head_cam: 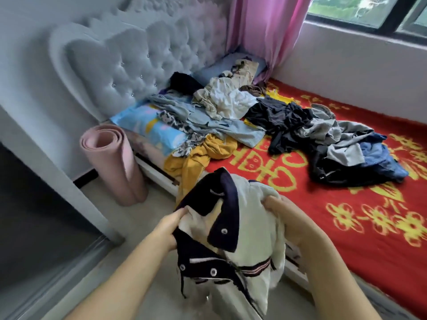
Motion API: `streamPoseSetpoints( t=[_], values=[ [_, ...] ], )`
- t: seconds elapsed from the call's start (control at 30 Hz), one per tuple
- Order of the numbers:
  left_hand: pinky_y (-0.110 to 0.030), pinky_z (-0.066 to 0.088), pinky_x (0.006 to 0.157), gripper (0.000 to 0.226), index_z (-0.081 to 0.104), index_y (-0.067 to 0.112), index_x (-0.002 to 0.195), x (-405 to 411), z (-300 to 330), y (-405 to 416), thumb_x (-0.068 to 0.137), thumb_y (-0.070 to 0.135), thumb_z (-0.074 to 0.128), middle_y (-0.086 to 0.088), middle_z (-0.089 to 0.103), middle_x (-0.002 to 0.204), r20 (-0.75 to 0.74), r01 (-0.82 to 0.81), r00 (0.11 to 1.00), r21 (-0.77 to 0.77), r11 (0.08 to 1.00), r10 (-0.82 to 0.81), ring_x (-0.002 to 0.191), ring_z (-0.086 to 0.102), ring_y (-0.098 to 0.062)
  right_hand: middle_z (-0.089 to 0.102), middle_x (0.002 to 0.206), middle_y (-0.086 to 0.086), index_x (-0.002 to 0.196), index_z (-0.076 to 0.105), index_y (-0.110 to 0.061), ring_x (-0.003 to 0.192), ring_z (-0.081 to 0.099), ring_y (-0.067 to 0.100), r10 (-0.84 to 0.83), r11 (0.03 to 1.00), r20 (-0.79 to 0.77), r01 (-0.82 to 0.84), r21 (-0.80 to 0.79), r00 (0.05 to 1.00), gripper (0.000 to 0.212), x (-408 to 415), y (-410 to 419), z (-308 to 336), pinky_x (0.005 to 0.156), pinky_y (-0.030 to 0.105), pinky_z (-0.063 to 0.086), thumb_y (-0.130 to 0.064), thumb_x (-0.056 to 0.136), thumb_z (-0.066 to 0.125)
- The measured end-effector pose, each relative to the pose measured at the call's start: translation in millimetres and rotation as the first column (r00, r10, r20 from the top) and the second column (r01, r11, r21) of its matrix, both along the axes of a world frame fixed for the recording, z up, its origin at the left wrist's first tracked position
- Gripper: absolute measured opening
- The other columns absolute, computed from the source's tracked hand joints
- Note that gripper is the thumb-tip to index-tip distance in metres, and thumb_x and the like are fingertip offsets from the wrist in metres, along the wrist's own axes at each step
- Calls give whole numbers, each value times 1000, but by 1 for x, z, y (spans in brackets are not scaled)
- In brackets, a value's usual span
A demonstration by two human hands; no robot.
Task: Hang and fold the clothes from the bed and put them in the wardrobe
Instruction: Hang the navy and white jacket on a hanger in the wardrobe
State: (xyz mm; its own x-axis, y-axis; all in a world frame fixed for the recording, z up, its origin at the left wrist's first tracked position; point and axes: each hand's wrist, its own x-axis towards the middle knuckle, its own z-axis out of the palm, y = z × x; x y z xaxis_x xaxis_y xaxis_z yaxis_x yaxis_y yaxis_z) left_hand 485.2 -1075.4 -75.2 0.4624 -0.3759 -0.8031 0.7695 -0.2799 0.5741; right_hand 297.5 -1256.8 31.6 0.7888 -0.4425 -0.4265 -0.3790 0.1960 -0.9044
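A white polo shirt (256,227) with a dark navy collar and snap buttons hangs in front of me, above the floor beside the bed. My left hand (168,225) pinches its left shoulder by the collar. My right hand (284,213) grips the right shoulder. On the bed with its red and yellow cover (346,215) lie several loose clothes: a yellow garment (201,155) at the near edge, a light blue one (208,121), a white one (228,100), and a dark and grey heap (323,139).
A rolled pink mat (113,162) stands on the floor against the tufted grey headboard (129,72). A dark opening with a sliding track (41,222) is at the left. A pink curtain (265,31) and a window (369,12) are behind the bed.
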Motion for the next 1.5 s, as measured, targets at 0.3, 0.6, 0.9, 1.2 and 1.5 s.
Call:
streamPoseSetpoints(
  t=[0.3, 0.6, 0.9, 1.2, 1.5],
  values=[
    [-39, 55, 81, 17, 68, 3, 101, 47, 93, 159, 89, 15, 64, -18, 71, 91, 270, -183, 927, -284, 941, 262, 82, 68, -29, 63, 99, -3, 130, 47, -14, 91, 57, 17, 63, 956, -180, -111, -270, 982, 43, 117, 125, -27, 83, 41, 46, -33, 93, 56],
    [-32, 48, 73, 17, 68, 14, 79, 123, 168, 346, 92, 14, 58, -7, 68, 77, 418, -352, 741, -425, 834, 526, 73, 64, -21, 69, 99, 11, 91, 61, -15, 98, 62, 29, 289, 521, -249, -371, -769, 924, 8, 280, 308, -34, 70, 30, 41, -20, 91, 56],
    [-28, 49, 69, 16, 69, 15, 83, 190, 235, 471, 86, 30, 66, -3, 69, 75, 279, -715, 396, -504, 485, 875, 71, 64, -18, 66, 63, 15, 71, 68, 3, 52, 63, 23, 471, 877, 214, -481, -6, 856, 29, 385, 409, 61, 53, 29, 54, -10, 93, 54],
    [-19, 50, 54, 25, 64, 15, 70, 291, 310, 519, 89, 29, 60, 1, 65, 61, 239, -614, 199, -726, 312, 950, 52, 64, -10, 68, 73, 14, 76, 70, -4, 64, 65, 23, 654, 739, 171, -670, 62, 737, 34, 501, 450, 148, 64, 28, 53, -27, 94, 54],
    [-19, 53, 52, 25, 64, 10, 74, 355, 336, 503, 92, 25, 56, -4, 64, 63, 297, -465, 318, -779, 421, 901, 52, 64, -13, 71, 91, 16, 97, 65, -2, 82, 67, 32, 773, 209, 198, 52, -976, 603, 22, 583, 481, 322, 67, 32, 53, -18, 96, 50]
  ],
)
